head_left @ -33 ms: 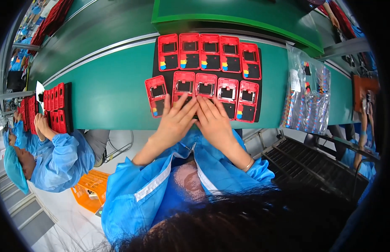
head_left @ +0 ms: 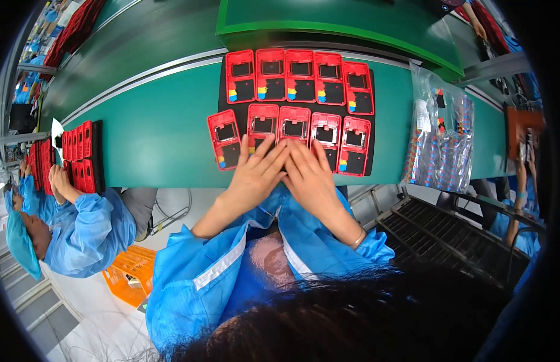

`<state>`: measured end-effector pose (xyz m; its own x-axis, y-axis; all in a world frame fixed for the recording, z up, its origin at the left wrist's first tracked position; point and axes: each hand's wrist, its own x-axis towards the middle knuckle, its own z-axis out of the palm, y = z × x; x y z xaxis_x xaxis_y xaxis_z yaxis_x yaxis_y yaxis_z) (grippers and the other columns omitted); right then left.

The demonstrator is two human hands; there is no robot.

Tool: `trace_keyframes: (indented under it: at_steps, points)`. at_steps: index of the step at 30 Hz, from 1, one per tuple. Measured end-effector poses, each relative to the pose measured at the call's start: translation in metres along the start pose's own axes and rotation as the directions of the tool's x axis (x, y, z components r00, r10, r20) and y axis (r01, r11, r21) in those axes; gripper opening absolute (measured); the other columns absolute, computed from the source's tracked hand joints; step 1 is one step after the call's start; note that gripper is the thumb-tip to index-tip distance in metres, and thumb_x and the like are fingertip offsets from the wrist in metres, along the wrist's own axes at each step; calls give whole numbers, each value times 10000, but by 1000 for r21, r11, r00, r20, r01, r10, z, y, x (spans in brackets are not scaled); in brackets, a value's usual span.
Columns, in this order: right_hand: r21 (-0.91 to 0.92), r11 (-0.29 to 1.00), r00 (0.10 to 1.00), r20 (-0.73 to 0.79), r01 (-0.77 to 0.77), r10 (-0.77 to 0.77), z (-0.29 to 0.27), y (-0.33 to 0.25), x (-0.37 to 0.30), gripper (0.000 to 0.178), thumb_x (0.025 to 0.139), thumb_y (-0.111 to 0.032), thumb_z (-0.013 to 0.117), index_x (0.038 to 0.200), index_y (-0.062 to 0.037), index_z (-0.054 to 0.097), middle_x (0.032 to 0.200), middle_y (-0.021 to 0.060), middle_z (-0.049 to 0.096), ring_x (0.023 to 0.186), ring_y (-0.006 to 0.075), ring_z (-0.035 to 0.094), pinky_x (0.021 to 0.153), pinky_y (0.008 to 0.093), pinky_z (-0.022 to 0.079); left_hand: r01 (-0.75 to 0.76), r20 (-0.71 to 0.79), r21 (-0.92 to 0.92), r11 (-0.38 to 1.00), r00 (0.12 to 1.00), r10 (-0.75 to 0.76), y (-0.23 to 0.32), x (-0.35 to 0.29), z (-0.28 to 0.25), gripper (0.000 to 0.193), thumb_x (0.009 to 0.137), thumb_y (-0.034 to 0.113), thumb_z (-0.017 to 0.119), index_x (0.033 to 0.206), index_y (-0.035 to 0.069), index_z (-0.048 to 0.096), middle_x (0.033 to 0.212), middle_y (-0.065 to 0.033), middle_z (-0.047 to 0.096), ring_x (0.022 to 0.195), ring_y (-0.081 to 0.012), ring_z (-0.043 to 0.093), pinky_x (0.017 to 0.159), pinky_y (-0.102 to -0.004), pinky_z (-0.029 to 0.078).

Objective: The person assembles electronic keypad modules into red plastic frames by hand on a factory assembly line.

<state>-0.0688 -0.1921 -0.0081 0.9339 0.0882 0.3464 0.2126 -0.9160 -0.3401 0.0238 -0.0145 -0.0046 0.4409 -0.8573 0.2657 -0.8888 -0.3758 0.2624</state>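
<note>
Left hand (head_left: pixel 254 174) and right hand (head_left: pixel 309 176), in the head view, lie palm-down, fingers outstretched, apparently gripping nothing, partly over the middle red case (head_left: pixel 294 117) just ahead. Pressing seems in hand, calling for even finger pressure. Its long axis runs away from the hands, dark window (head_left: pixel 294 129) toward the far end.

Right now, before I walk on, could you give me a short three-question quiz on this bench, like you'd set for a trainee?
1. How many red casings are laid out in two rows in front of the wearer's left hand and right hand?
2. True or false: the clear plastic bag lies to the right of the black mat.
3. What colour is the crate on the floor?
A) green
B) orange
C) white

Key:
1. Ten, five in each row.
2. True.
3. B.
</note>
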Motion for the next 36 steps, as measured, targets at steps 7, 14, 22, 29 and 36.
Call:
trace_keyframes:
  at_steps: [7,14,22,29,36]
  points:
    - [-197,962,979,-118,-189,168,-3,13,-37,634,853,-223,779,1387,54,579,1441,230,568,1341,374,551,1186,570,388,-50,79,45,998,996,46,18,21,16,652,915,342,733,1472,52,561,1566,-133,499,1520,-299,386,1258,-627,219]
    - [-109,982,987,-63,-156,150,-28,24,-39,623,885,-247,772,1400,44,576,1464,206,560,1390,368,511,1211,569,345,-44,37,102,994,998,41,22,19,28,630,877,288,776,1430,49,594,1544,-146,524,1500,-308,423,1250,-621,236]
    - [-337,887,949,-135,-315,286,-39,37,-57,498,933,-278,724,1281,69,645,1357,237,632,1305,377,589,1187,527,389,16,39,119,993,999,-20,33,20,33,654,928,338,720,1449,-15,543,1560,-212,488,1511,-361,394,1260,-606,229]
    - [-370,901,973,-58,-228,222,-43,40,-59,575,919,-319,739,1320,78,631,1369,239,628,1282,373,610,1140,487,449,17,-63,87,996,998,-12,39,23,39,622,898,253,758,1391,-77,570,1477,-285,539,1451,-417,462,1249,-560,305]
    - [-348,902,965,-40,-256,259,-45,31,-65,663,914,-366,738,1403,53,585,1442,267,572,1373,405,536,1185,541,386,2,-1,54,999,1000,-2,41,22,35,710,908,294,756,1438,-109,508,1516,-325,475,1475,-442,420,1256,-532,300]
